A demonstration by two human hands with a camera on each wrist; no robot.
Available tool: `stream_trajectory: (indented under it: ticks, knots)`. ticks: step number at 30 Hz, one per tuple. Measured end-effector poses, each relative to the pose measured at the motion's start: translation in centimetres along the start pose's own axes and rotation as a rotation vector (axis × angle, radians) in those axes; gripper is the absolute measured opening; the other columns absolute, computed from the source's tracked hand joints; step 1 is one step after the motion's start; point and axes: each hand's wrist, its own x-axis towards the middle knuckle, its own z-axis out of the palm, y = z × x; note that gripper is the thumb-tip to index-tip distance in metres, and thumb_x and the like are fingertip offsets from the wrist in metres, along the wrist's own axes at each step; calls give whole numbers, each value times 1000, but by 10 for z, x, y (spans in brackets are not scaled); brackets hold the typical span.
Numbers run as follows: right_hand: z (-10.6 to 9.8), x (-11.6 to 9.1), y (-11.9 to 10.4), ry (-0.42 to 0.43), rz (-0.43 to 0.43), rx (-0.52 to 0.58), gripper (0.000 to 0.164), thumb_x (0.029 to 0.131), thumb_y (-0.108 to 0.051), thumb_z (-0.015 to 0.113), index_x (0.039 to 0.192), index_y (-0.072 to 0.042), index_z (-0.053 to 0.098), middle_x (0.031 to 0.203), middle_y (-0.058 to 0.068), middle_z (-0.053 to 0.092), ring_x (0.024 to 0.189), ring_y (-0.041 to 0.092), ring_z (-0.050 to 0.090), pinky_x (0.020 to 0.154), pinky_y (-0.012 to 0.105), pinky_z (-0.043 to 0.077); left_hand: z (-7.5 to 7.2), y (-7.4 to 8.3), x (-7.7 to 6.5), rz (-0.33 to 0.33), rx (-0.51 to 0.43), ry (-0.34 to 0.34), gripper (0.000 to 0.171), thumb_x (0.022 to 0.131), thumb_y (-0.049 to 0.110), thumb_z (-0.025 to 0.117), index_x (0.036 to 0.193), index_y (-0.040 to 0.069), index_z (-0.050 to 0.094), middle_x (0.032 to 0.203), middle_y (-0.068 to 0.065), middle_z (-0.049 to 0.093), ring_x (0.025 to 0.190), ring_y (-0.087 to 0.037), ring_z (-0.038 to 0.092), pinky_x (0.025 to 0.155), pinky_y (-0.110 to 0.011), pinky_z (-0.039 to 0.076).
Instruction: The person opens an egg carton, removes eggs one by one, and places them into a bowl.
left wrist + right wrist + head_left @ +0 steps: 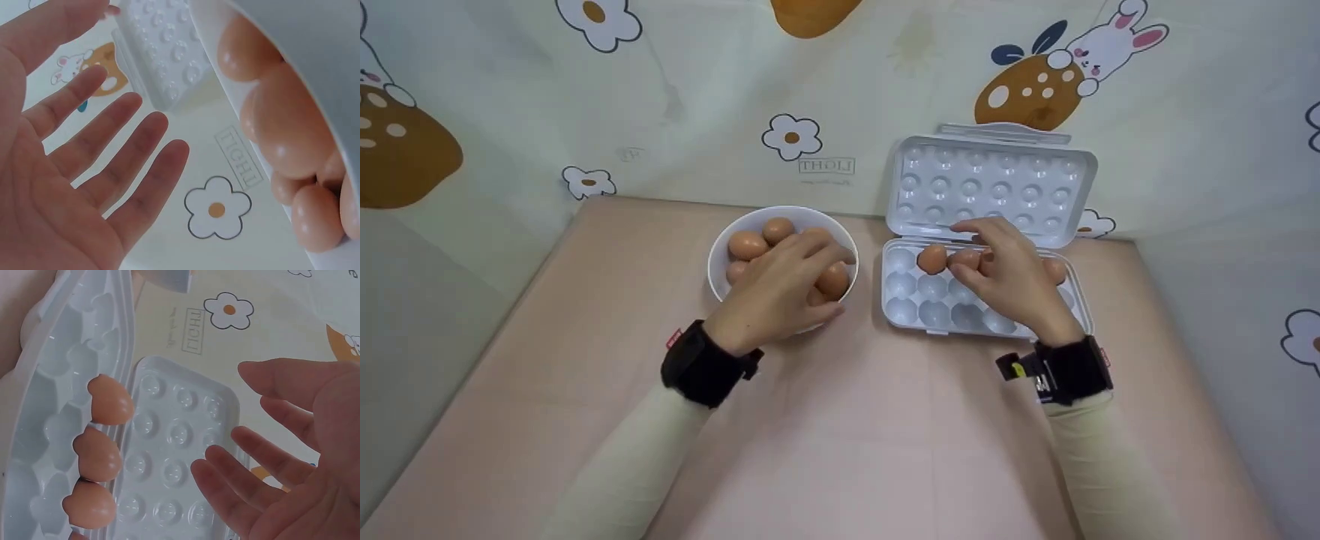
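My left hand (784, 289) hovers over a white bowl (718, 262) of brown eggs (748, 245). In the left wrist view its fingers spread loosely and nothing lies in the palm, with the eggs (287, 124) beside it. My right hand (1009, 277) is above the white plastic egg box (916, 324), its fingers extended and holding nothing in the right wrist view. Several eggs (111, 402) sit in a row in the box's back cups, the row partly hidden by this hand in the head view. The dimpled lid (992, 184) stands raised behind the tray.
A pale pink cloth (847, 450) covers the table. Behind it hangs a light backdrop (697, 97) printed with flowers and rabbits, close behind the raised lid. The bowl stands to the left of the egg box, a small gap between them.
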Motion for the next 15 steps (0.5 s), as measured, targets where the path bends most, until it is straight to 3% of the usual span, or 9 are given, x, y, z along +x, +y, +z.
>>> stream_trajectory:
  ticks: [4,9,15]
  knots:
    - [6,10,6,-79,-5,-47,53,90,-4,80,140,-8,64,139,14,62,122,33,59,105,51,49,9,9,0,1,-31,-25,56,86,28,90,135,19,67,134,-5,63,126,-23,57,102,-40,53]
    - [16,19,13,-180,5,-100,56,90,-3,80,142,-9,62,140,14,59,124,35,58,109,51,49,21,17,2,16,-32,-46,65,85,32,91,143,17,63,141,-6,62,133,-25,56,112,-42,48]
    - [25,27,17,-263,24,-147,57,91,-4,78,145,-7,62,139,16,59,111,33,58,103,49,52,33,23,0,49,-13,-33,67,86,33,90,144,16,62,146,-7,60,135,-28,55,117,-43,44]
